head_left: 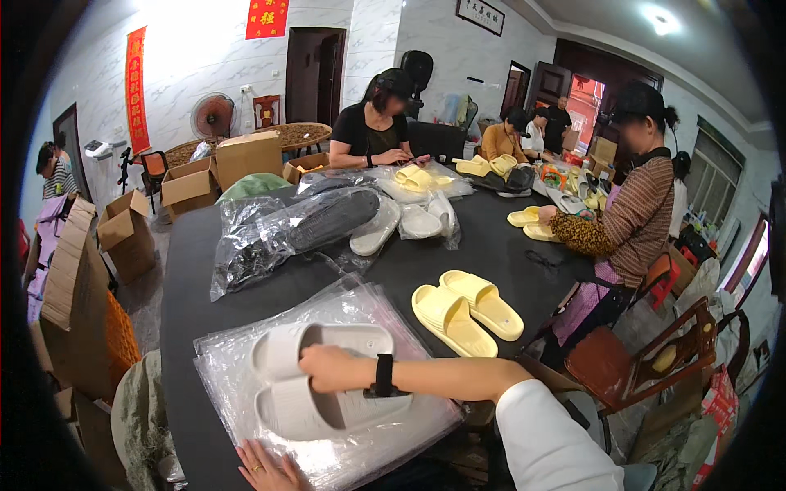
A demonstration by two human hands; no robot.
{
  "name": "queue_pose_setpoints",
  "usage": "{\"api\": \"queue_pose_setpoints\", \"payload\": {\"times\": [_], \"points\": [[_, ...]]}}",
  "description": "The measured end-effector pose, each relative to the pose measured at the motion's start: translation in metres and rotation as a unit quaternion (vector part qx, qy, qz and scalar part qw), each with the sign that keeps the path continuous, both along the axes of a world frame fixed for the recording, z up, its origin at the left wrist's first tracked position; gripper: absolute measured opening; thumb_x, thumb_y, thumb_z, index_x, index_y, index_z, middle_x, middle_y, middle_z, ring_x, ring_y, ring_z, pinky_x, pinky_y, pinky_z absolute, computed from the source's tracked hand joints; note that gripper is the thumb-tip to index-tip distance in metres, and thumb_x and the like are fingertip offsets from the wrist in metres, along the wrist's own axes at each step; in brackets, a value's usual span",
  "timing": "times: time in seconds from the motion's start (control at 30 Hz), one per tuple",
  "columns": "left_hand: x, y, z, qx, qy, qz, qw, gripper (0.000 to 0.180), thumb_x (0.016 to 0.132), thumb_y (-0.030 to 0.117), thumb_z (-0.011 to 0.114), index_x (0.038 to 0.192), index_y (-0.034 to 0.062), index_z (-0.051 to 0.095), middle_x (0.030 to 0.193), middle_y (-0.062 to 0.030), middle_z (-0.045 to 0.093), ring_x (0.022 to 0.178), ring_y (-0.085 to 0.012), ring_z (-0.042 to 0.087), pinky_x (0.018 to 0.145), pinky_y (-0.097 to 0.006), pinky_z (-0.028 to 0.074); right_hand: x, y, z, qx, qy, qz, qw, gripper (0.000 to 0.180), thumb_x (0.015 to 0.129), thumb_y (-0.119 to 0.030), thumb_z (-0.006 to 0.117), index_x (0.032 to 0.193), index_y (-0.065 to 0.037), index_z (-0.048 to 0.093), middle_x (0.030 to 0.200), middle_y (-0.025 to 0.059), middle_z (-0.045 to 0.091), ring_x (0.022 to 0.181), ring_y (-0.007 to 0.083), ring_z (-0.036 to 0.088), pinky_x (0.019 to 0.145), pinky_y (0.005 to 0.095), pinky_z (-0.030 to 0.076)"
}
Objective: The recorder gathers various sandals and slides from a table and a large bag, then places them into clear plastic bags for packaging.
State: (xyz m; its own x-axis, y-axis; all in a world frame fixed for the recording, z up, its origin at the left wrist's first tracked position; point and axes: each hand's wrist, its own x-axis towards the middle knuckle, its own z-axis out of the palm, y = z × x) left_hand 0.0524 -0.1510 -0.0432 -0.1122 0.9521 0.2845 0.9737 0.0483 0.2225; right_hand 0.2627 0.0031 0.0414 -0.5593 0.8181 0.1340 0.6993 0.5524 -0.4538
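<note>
A pair of pale grey slide slippers (288,409) lies side by side over a stack of clear plastic bags (225,364) on the dark table. My right hand (332,368), with a black band on its wrist, reaches across from the right. Its fingers curl down between the two slippers at their foot openings, gripping them; the fingertips are hidden. I cannot tell whether the slippers are inside the top bag. My left hand (270,468), wearing a ring, rests flat with spread fingers on the near edge of the bags. A yellow pair of slippers (465,315) sits to the right.
Bagged dark slippers (336,219) and bagged light slippers (422,221) lie farther back on the black table (192,270). Co-workers stand or sit along the far and right sides. Cardboard boxes (127,233) stand at left; a wooden chair (647,360) is at right.
</note>
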Motion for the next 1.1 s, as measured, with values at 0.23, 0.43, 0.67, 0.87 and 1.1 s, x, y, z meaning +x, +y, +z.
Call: {"api": "queue_pose_setpoints", "payload": {"times": [0.23, 0.43, 0.67, 0.87, 1.1], "points": [[0.012, -0.004, 0.023, 0.145, -0.081, 0.025, 0.986, 0.054, 0.075, 0.032, 0.068, 0.107, -0.0077, 0.051, 0.113, -0.0294, 0.048, 0.112, -0.0416, 0.042, 0.094, -0.049, 0.033, 0.031, 0.019, -0.031, -0.048, 0.002, -0.063, 0.997, 0.013, 0.064, 0.002, 0.05, 0.073, 0.008, 0.058, 0.083, 0.0259, 0.058, 0.076, 0.0392, 0.058, 0.067, 0.0448, 0.046], [-0.002, -0.023, 0.037, 0.056, -0.039, 0.035, 0.997, 0.044, 0.071, 0.03, 0.072, 0.09, -0.0063, 0.056, 0.103, -0.0279, 0.053, 0.11, -0.044, 0.042, 0.093, -0.049, 0.033, 0.027, 0.033, -0.044, -0.029, 0.112, -0.025, 0.993, 0.015, 0.063, 0.0, 0.05, 0.073, 0.007, 0.059, 0.074, 0.0247, 0.06, 0.07, 0.0379, 0.06, 0.063, 0.0422, 0.048], [-0.005, -0.025, 0.026, 0.047, -0.024, -0.034, 0.998, 0.057, 0.075, 0.019, 0.065, 0.122, -0.0067, 0.044, 0.125, -0.0267, 0.043, 0.119, -0.0437, 0.035, 0.101, -0.049, 0.027, 0.049, 0.033, -0.02, -0.232, 0.183, 0.016, 0.955, 0.026, 0.082, -0.014, 0.056, 0.104, 0.001, 0.061, 0.101, 0.0117, 0.065, 0.093, 0.0151, 0.056, 0.083, 0.0295, 0.043], [0.013, -0.03, 0.049, 0.123, -0.181, -0.012, 0.976, 0.016, 0.076, -0.004, 0.057, 0.084, -0.0028, 0.044, 0.122, -0.0275, 0.036, 0.113, -0.0433, 0.039, 0.093, -0.046, 0.033, 0.048, 0.04, -0.022, -0.293, 0.17, -0.023, 0.941, 0.028, 0.083, -0.01, 0.057, 0.109, 0.0, 0.06, 0.104, 0.007, 0.063, 0.096, 0.0146, 0.055, 0.086, 0.0273, 0.042], [0.004, -0.021, 0.042, 0.137, -0.265, 0.004, 0.954, 0.03, 0.079, 0.003, 0.06, 0.1, -0.0057, 0.042, 0.107, -0.0225, 0.04, 0.088, -0.0331, 0.047, 0.077, -0.038, 0.039, 0.046, 0.038, -0.015, -0.288, 0.175, -0.02, 0.941, 0.028, 0.083, -0.008, 0.058, 0.109, 0.001, 0.059, 0.103, 0.0063, 0.064, 0.095, 0.0134, 0.055, 0.086, 0.0263, 0.042]]}}
